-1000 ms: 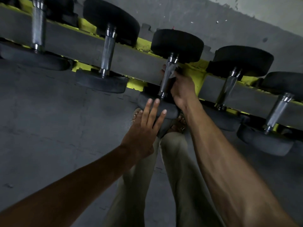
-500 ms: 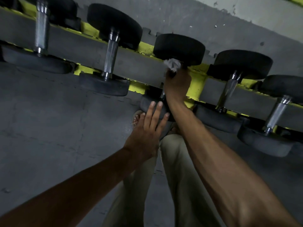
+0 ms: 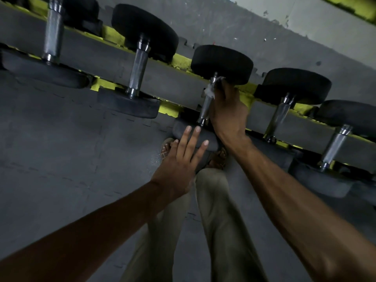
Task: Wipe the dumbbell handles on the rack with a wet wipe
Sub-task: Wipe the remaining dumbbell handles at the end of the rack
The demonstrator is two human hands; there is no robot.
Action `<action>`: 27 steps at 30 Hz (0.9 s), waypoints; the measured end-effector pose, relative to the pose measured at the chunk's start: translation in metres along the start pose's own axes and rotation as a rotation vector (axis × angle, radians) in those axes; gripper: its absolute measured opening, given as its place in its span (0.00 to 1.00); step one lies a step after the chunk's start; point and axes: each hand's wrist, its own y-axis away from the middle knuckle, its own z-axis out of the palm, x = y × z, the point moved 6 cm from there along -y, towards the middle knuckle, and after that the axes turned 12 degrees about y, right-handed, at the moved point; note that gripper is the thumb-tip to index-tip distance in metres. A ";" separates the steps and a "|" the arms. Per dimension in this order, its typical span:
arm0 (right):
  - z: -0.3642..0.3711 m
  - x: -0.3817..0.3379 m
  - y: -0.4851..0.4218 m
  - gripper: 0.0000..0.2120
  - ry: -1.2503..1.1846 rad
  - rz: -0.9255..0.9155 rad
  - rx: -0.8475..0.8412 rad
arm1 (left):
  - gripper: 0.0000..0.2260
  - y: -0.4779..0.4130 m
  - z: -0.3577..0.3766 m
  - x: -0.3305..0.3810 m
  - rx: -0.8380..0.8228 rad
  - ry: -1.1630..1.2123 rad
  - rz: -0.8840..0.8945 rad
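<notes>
- Far left, the first dumbbell handle [image 3: 52,35] lies across the rack [image 3: 177,84] with no hand near it. Nothing on the metal shows whether it has been wiped.
- The second dumbbell handle [image 3: 139,72] sits beside it, equally bare. Its state cannot be read either.
- The left hand [image 3: 181,159] reaches forward with its fingers [image 3: 185,139] straight and spread. They rest flat on the near weight head [image 3: 180,128] of the third dumbbell and hold nothing, most likely steadying it.
- The third dumbbell handle [image 3: 205,108] is the one in work, and its lower part shows bare between the two hands.
- The wet wipe [image 3: 211,92] is bunched against the upper end of that handle, close under the far weight head [image 3: 221,62].
- The right hand [image 3: 227,110] is curled round the handle with the wipe trapped inside its grip.
- Further right, the fourth dumbbell handle [image 3: 278,117] and the fifth dumbbell handle [image 3: 335,145] lie well apart from both hands.
- Judged from this, the job is about midway along the visible row: one handle is under the wipe, and at least the two on the right probably remain.
</notes>
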 end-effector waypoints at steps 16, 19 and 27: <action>-0.004 0.013 -0.014 0.14 -0.286 0.013 0.052 | 0.53 0.001 0.003 0.004 0.006 -0.071 -0.047; -0.002 0.013 -0.016 0.13 -0.310 -0.048 0.007 | 0.55 0.001 0.002 0.006 0.021 -0.088 -0.055; -0.001 -0.007 -0.012 0.14 -0.293 -0.283 -0.027 | 0.54 0.002 0.000 0.008 0.027 -0.105 -0.083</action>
